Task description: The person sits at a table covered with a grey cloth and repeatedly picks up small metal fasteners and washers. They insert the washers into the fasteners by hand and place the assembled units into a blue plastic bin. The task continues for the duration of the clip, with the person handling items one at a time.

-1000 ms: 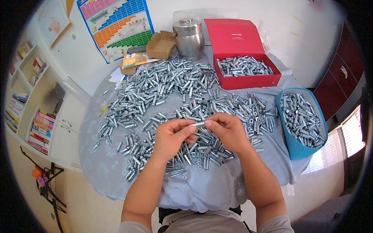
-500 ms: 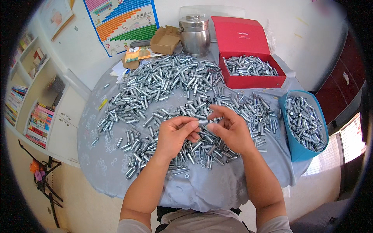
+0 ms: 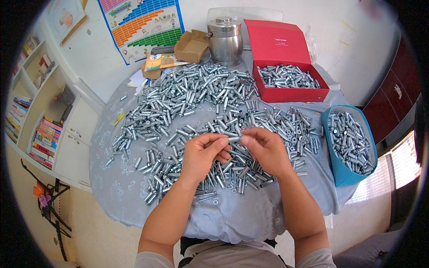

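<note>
A short silvery expansion bolt (image 3: 233, 139) lies crosswise between my hands, above the heap. My left hand (image 3: 200, 156) pinches its left end between thumb and fingers. At its right end, my right hand (image 3: 269, 149) has thumb and forefinger closed on the tip; any small part between them is hidden. Beneath both hands spread loose metal bolts and sleeves (image 3: 163, 178), with washers (image 3: 215, 202) among them. A larger pile of similar bolts (image 3: 192, 91) covers the back of the table.
An open red box (image 3: 292, 94) of bolts stands at the back right. A blue bin (image 3: 343, 172), also full of them, is at the right edge. Behind the pile are a steel pot (image 3: 225, 42) and a small cardboard box (image 3: 191, 47). Grey cloth covers the round table (image 3: 114, 192).
My right hand's raised, spread fingers have come down and closed at the bolt's right end. The left hand keeps its pinch in nearly the same place.
</note>
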Available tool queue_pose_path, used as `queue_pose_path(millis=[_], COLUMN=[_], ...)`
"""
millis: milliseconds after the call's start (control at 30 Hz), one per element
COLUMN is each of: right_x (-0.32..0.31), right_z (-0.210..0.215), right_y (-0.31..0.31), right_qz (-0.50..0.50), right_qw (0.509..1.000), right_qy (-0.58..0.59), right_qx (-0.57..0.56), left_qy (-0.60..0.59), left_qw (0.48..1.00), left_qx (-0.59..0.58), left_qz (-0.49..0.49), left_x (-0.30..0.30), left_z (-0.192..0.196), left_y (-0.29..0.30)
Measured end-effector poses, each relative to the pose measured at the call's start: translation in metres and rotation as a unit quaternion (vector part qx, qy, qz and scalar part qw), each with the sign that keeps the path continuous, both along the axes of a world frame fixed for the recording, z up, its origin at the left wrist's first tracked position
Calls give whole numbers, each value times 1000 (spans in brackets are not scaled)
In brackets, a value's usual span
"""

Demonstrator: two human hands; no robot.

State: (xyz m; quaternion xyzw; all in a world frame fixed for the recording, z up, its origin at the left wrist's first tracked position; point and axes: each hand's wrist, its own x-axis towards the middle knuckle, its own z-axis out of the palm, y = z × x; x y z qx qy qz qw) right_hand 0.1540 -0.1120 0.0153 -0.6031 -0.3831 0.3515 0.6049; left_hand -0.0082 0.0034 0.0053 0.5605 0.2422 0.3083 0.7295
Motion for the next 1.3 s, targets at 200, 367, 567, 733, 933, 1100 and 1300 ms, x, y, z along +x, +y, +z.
queue_pose_path(millis=[200, 367, 567, 733, 933, 1100, 1300], right_x=[0, 0, 5, 4, 3, -8, -3], right_z=[-4, -2, -8, -6, -2, 11, -9], right_y=[-1, -1, 1, -1, -2, -6, 0], right_qz=[-7, 4, 4, -11, -16, -29, 2], right_qw=[998, 999, 996, 976, 944, 978, 993], right_qy=[-28, -30, -88, -202, -287, -189, -96], right_qx=[51, 40, 5, 78, 159, 82, 65], left_qy=[8, 5, 4, 20, 67, 54, 48], left_qw=[1000, 1000, 1000, 1000, 997, 998, 998], left_qx=[7, 9, 7, 6, 5, -6, -2], left_qz=[5, 6, 11, 19, 38, 44, 45], left_x=[1, 1, 3, 3, 3, 4, 5], left_z=[0, 0, -2, 2, 2, 4, 4], left_y=[-1, -2, -1, -4, -5, -5, -7])
